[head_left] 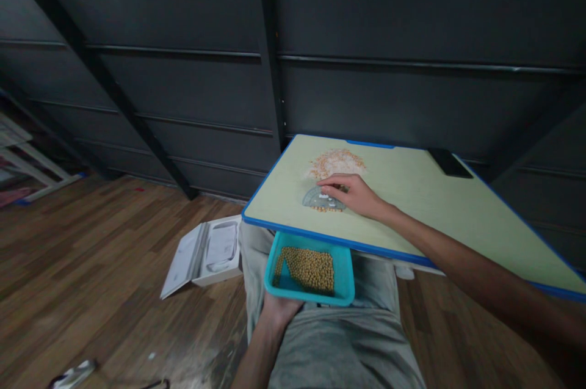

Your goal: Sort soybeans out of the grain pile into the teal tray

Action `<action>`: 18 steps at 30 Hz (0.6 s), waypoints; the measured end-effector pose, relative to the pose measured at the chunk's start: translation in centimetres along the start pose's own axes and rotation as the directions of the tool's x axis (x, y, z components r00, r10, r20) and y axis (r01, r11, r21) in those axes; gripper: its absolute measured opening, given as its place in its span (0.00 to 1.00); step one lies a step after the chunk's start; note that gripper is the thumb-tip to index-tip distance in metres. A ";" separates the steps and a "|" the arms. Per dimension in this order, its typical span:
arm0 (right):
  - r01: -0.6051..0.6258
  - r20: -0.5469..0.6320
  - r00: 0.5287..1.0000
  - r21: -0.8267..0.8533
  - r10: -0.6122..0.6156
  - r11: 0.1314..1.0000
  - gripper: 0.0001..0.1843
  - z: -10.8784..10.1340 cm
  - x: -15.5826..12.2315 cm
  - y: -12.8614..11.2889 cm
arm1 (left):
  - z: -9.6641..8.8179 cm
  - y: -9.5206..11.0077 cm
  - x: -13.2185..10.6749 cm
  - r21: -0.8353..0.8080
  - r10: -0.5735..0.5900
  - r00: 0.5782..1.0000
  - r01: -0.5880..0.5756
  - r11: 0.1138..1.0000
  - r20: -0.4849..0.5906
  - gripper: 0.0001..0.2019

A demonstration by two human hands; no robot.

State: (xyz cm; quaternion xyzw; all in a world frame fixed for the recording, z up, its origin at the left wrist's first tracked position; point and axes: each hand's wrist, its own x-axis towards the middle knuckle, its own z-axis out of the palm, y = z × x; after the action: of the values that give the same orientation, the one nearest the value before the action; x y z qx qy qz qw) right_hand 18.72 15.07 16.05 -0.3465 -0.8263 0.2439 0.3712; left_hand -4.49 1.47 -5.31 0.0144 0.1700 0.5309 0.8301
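Observation:
My right hand [354, 193] lies on the pale green table [434, 199], fingers pressed on a clear half-round plastic piece [317, 198] with a few yellow beans under its edge. Just beyond it lies a mixed pile of white grains and beans [336, 162]. My left hand [279, 309] holds a turquoise tray [344, 282] from below, in my lap just under the table's blue front edge. The tray holds a layer of yellow beans [309, 268]. My left fingers are mostly hidden beneath the tray.
An open white box [204, 254] lies on the wooden floor to the left. A dark phone-like object [448, 163] rests at the table's far right corner. A dark panelled wall with slanted beams rises behind the table.

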 end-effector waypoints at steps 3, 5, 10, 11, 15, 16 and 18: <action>0.018 0.010 1.000 0.012 -0.018 1.000 0.12 0.1 0.0 -0.2 | -0.5 0.0 0.1 -0.025 -0.005 0.999 0.006 1.000 0.054 0.21; 0.022 0.014 1.000 0.013 -0.022 1.000 0.12 0.1 -0.1 -0.4 | -0.8 0.0 0.1 -0.040 -0.009 0.996 0.013 0.999 0.085 0.21; 0.014 0.013 1.000 0.012 -0.014 1.000 0.12 0.2 -0.2 -0.8 | -0.6 0.0 -0.2 -0.028 0.004 0.996 -0.001 1.000 0.087 0.21; 0.013 0.016 1.000 0.013 -0.013 1.000 0.12 0.2 -0.2 -0.8 | -0.5 0.0 -0.3 -0.021 0.002 0.996 0.000 1.000 0.085 0.21; 0.032 0.040 0.999 0.003 -0.032 0.999 0.11 0.3 -0.2 -0.9 | -0.2 -0.1 -0.6 -0.009 -0.015 0.994 0.016 1.000 0.110 0.22; 0.040 0.044 0.998 -0.003 -0.040 0.999 0.11 0.3 -0.2 -0.9 | -0.2 -0.2 -0.6 -0.007 -0.023 0.992 0.024 1.000 0.127 0.22; 0.055 0.053 0.997 -0.014 -0.054 0.998 0.11 0.3 -0.3 -1.0 | -0.3 -0.5 -0.6 -0.008 -0.030 0.984 0.032 0.999 0.176 0.23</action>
State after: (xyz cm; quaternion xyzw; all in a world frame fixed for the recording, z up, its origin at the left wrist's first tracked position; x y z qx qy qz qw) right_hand 18.26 14.18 16.46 -0.3199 -0.8468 0.2364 0.3531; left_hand -4.37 0.73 -5.52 0.0543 0.0933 0.5154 0.8501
